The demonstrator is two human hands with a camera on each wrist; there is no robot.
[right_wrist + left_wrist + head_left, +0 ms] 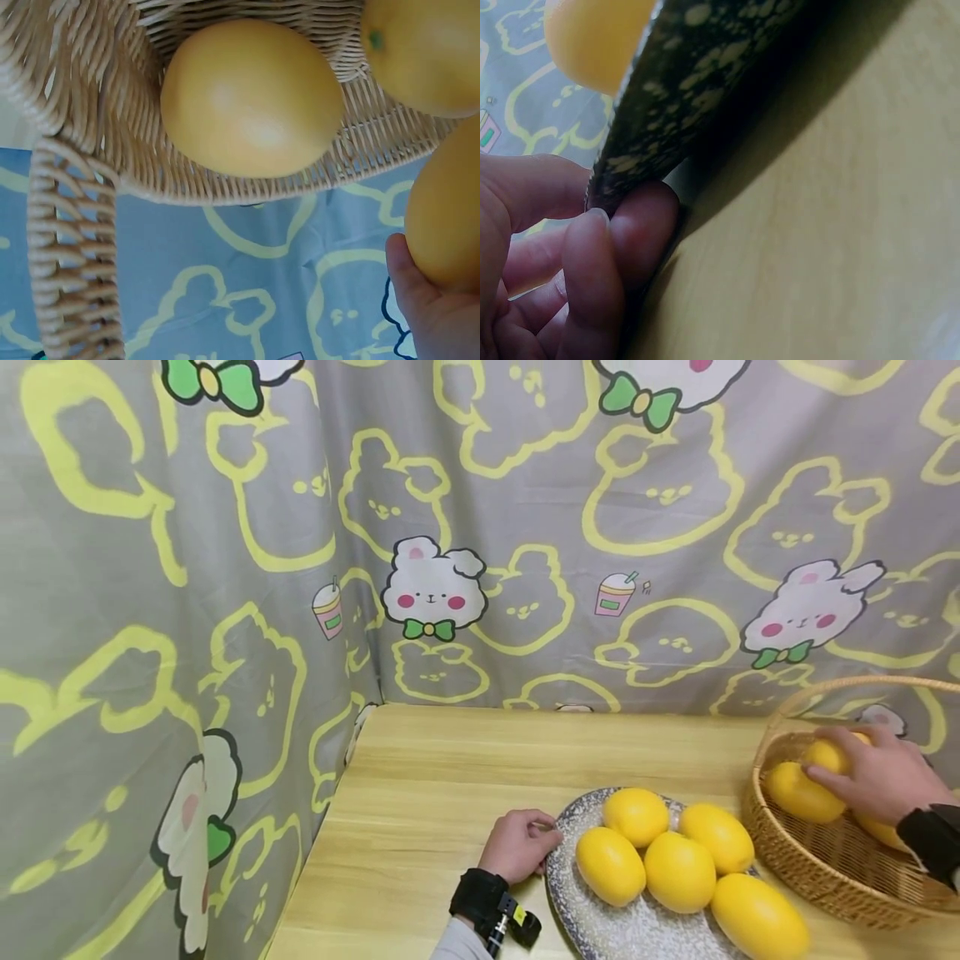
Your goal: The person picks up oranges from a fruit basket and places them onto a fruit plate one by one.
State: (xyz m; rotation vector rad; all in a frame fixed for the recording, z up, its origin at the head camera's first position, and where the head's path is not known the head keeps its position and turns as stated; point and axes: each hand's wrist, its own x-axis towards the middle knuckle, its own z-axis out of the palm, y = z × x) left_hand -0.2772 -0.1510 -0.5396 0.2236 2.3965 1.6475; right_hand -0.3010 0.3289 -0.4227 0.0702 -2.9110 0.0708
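Note:
At the speckled grey plate, my left hand pinches the left rim; in the left wrist view the fingertips lie at its dark underside. Several smooth, oval yellow fruits rest on the plate. To the right, my right hand grips another yellow fruit at the far side of the wicker basket. Inside that basket lie two more, one yellow fruit and a second fruit with a green stem spot. My right palm covers part of the basket's contents in the head view.
The basket's tall arched handle rises over the right hand. Both plate and basket stand on a light wooden table, close beside each other. A grey curtain with cartoon bears hangs along the table's back and left edges.

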